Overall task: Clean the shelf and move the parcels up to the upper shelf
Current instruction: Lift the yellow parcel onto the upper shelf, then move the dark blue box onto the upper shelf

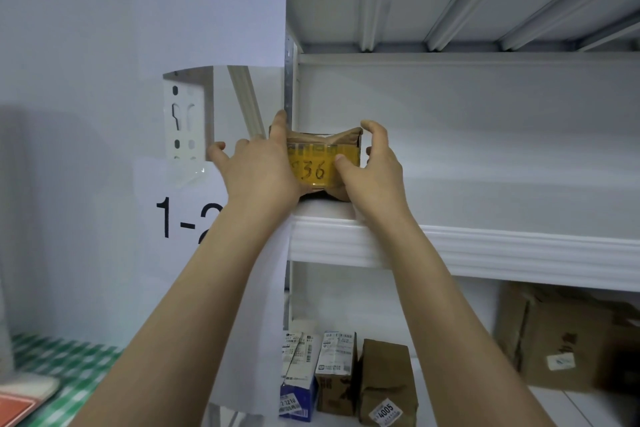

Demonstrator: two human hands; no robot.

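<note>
A small brown parcel [320, 163] with a yellow label marked "36" stands at the left end of the white upper shelf [485, 246], close to the shelf post. My left hand [258, 170] presses its left side and my right hand [372, 170] grips its right side, thumb on the label. On the lower shelf stand three small parcels: a blue and white one [298, 381], a brown box with a white label [336, 374] and a brown bag marked "4005" [386, 385]. A large cardboard box [561, 340] sits further right there.
A white paper sign reading "1-2" [180, 218] hangs on the shelf's side panel at the left. A green checked surface [62, 364] with a red and white object [20, 399] lies at the lower left. The upper shelf stretches bare to the right.
</note>
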